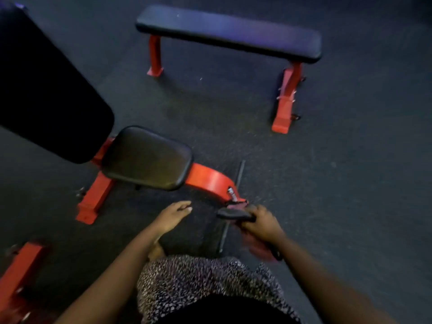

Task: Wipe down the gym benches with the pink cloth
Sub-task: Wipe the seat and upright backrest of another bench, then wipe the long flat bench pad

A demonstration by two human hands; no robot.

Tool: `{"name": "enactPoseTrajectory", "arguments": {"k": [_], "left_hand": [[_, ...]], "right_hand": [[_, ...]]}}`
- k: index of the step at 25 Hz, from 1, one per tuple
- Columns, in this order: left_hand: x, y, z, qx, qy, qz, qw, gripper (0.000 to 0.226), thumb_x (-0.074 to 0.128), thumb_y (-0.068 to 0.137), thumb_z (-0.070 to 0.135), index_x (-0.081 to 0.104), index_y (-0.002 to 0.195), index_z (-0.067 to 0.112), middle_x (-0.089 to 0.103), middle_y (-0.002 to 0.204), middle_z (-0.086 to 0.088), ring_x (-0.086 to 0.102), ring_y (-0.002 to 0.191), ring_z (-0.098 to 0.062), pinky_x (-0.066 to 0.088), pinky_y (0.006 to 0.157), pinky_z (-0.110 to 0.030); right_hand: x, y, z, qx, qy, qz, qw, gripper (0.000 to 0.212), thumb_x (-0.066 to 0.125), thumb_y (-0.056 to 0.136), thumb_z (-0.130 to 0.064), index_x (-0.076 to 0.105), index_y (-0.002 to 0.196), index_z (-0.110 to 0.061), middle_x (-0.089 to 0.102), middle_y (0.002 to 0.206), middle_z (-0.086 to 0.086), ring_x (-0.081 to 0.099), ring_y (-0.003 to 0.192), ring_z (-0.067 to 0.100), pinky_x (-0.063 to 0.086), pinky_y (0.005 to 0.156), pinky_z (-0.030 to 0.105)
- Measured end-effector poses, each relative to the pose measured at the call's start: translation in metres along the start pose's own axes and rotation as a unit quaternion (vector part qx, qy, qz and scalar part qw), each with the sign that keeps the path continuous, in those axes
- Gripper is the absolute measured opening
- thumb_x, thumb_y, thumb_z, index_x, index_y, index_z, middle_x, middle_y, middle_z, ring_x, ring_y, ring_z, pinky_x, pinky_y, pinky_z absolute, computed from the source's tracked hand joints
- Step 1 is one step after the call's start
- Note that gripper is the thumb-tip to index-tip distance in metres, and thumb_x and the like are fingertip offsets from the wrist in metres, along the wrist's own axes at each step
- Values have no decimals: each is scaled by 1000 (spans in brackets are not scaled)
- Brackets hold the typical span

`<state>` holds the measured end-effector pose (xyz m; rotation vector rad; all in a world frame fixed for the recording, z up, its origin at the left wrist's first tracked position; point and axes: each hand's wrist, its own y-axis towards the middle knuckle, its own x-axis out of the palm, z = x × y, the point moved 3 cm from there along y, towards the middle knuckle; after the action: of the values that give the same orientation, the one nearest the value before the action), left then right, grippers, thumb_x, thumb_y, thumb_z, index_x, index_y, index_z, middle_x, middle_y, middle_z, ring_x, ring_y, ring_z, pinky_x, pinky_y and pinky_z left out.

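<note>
Right hand clamped on the black front handle of the near bench with the pink cloth bunched, blurred, under it, left hand loose and empty over the floor; looks mid-job, flat bench probably still to do.

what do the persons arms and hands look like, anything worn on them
Both arms are bare, with no sleeves in view. The left hand has pale fingernails. A dark band seems to sit at the wrist of the right hand, though blur makes it uncertain. No gloves show.
</note>
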<state>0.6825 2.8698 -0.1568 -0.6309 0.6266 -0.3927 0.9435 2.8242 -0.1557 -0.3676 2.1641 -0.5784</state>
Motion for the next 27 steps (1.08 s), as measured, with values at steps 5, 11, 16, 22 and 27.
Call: {"name": "enactPoseTrajectory", "arguments": {"k": [5, 11, 16, 22, 27], "left_hand": [[105, -18, 87, 25, -64, 6, 998, 32, 50, 94, 15, 54, 126, 8, 57, 127, -12, 52, 110, -17, 33, 89, -22], [186, 24, 172, 145, 72, -76, 984, 39, 55, 92, 13, 51, 130, 7, 52, 130, -12, 49, 123, -22, 33, 97, -22], [203, 76, 184, 57, 5, -63, 996, 34, 50, 95, 17, 51, 129, 11, 52, 127, -2, 49, 118, -17, 34, 89, -21], [176, 163, 211, -40, -51, 25, 998, 28, 50, 94, 9, 58, 120, -1, 59, 125, -16, 53, 118, -26, 37, 86, -19], [118, 237, 297, -30, -34, 78, 996, 31, 53, 94, 20, 59, 122, 8, 58, 125, -5, 52, 120, -21, 34, 94, -22]], "right_hand": [[-72, -100, 121, 96, 41, 84, 991, 44, 62, 86, -36, 55, 129, -28, 52, 124, 9, 52, 116, 28, 38, 96, 30], [-123, -148, 238, 193, 68, 136, 969, 45, 60, 88, -35, 52, 131, -28, 51, 122, 12, 53, 113, 30, 41, 94, 34], [-158, -105, 285, 233, 76, 126, 961, 45, 59, 88, -36, 53, 131, -24, 50, 125, 14, 53, 113, 31, 42, 94, 35], [-252, 52, 251, 141, 24, 23, 989, 49, 60, 86, -44, 51, 131, -26, 48, 127, 12, 53, 115, 28, 41, 93, 30], [-360, 179, 197, -3, -33, -5, 999, 48, 63, 85, -41, 52, 130, -31, 46, 127, 6, 51, 117, 26, 40, 95, 32]]}}
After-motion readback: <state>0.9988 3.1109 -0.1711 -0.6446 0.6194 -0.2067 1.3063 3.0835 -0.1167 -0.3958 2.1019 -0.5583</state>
